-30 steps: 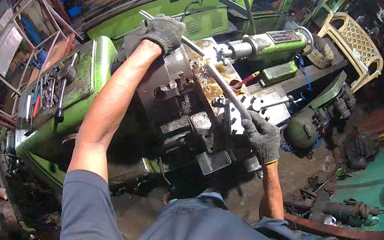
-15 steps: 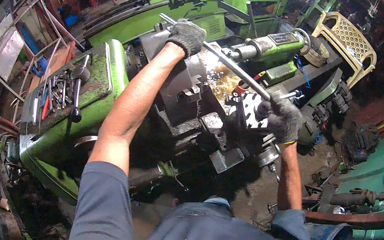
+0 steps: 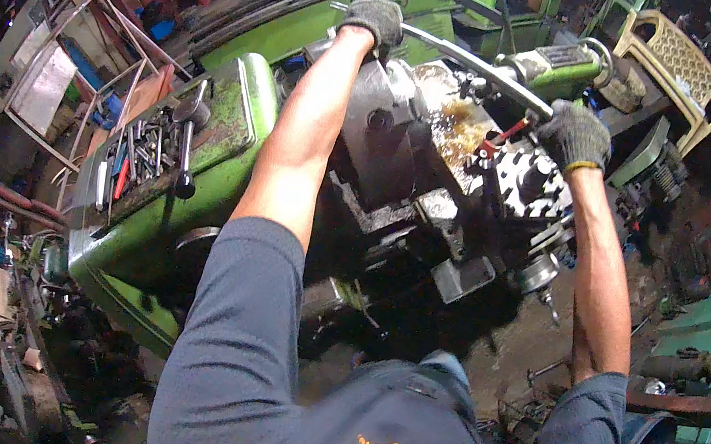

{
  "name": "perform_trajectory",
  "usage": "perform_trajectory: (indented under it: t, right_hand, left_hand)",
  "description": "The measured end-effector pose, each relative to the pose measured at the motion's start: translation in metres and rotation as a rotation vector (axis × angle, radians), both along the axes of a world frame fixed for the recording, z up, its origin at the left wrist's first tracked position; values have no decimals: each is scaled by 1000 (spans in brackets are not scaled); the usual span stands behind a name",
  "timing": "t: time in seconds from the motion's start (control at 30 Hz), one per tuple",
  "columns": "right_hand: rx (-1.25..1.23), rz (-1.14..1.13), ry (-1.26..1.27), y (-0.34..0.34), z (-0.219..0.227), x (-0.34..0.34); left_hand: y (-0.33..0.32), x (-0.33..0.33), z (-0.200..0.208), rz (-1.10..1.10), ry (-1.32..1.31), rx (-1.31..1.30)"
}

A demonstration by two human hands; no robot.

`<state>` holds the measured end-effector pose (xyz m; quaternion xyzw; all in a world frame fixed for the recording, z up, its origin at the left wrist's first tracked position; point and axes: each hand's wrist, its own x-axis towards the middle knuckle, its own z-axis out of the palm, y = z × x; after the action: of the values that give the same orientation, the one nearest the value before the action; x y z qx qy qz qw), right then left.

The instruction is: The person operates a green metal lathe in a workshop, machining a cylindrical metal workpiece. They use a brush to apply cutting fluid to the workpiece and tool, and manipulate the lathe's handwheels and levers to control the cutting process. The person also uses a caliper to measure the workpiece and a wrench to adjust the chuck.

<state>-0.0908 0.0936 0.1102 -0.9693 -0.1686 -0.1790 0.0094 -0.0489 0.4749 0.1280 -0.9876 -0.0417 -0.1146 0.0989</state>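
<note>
I hold a long grey metal bar (image 3: 478,63) across a green lathe, a gloved hand near each end. My left hand (image 3: 373,22), in a grey knit glove, is closed around the far left part, and a short end sticks out past it. My right hand (image 3: 578,136), gloved too, is wrapped around the near right end. Under my left forearm sits the lathe's large dark chuck (image 3: 379,133). The bar passes above and beyond it; whether they touch, I cannot tell. Below my right hand is a slotted block with round knobs (image 3: 528,186), with a red-handled tool (image 3: 507,133) beside it.
Loose tools lie on the green headstock (image 3: 236,124) at left, beside an upright lever with a black knob (image 3: 184,186). The green tailstock (image 3: 557,68) stands at far right, before a cream plastic chair (image 3: 682,69). Oily brown fluid (image 3: 459,127) wets the lathe bed. Another person stands far off.
Both hands have moved farther away with the bar, the right hand most, so the bar lies flatter across the view. The chuck has turned. My view has shifted slightly left.
</note>
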Motion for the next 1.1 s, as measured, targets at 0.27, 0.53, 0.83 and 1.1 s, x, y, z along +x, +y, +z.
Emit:
perform_trajectory:
  t: [0.27, 0.53, 0.83, 1.1]
  right_hand:
    - [-112, 268, -214, -2, 13, 60]
    - [-109, 270, -206, -14, 4, 88]
    - [-50, 407, -208, -2, 11, 119]
    - [-231, 532, -96, 42, -11, 266]
  left_hand:
    - [27, 27, 9, 59, -1, 12]
    - [-2, 13, 2, 77, -35, 2]
    - [6, 13, -1, 198, 15, 2]
    - [-43, -24, -2, 370, -80, -53]
